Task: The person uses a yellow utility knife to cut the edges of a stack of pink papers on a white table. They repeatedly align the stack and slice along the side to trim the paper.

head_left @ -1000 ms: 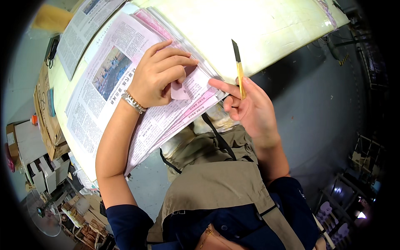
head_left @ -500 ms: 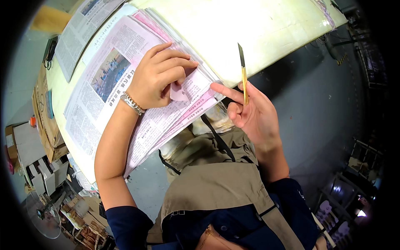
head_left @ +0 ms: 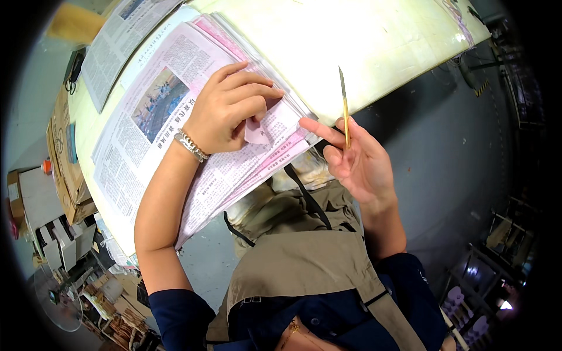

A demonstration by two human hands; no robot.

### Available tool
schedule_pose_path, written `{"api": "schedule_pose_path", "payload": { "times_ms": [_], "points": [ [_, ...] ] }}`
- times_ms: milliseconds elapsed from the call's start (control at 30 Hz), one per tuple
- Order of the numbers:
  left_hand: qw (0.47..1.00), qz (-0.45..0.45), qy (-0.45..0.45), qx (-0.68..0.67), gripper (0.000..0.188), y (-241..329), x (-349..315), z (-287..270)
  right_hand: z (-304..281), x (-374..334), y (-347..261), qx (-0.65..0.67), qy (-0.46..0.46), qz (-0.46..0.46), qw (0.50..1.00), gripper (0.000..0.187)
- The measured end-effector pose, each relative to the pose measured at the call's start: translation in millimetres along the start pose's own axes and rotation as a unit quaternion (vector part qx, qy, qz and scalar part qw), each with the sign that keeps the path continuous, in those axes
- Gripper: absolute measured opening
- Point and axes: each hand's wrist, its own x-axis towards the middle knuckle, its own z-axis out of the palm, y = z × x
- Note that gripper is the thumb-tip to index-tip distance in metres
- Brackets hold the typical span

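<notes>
My left hand (head_left: 231, 111) rests on a stack of newspapers (head_left: 170, 52). Its thumb and index finger pinch a small pink piece of paper (head_left: 257, 131), while the other fingers stretch over the sheets; whether this piece is a scrap or a lifted corner, I cannot tell. A thin knife (head_left: 344, 105) with a gold-coloured handle and dark pointed blade is gripped in my right hand (head_left: 366, 161), palm turned up, blade pointing away from me. One finger of that hand reaches out to the right edge of the stack.
The pale table (head_left: 351, 35) carries the stack, with its edge running to the far right. Another newspaper (head_left: 120, 52) lies at the far left. Cardboard boxes (head_left: 67, 158) stand past the left edge, a fan (head_left: 58, 298) lower left, and racks (head_left: 477, 275) at the lower right.
The knife has turned, so its blade shows narrower. Both hands and the stack sit slightly further right in the picture. The left hand keeps its pinch on the pink paper.
</notes>
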Motion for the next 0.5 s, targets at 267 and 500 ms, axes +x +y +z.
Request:
{"api": "schedule_pose_path", "payload": {
  "times_ms": [267,500],
  "points": [
    [1.000,-0.001,0.015,-0.009,0.028,1.9,1.5,0.5,9.6,12.1,6.3,-0.044,0.046,0.009,0.998,0.035],
    [1.000,-0.005,0.000,-0.006,0.023,1.3,-0.2,0.4,10.6,-4.9,4.7,-0.121,0.035,-0.028,0.992,0.035]
  ]
}}
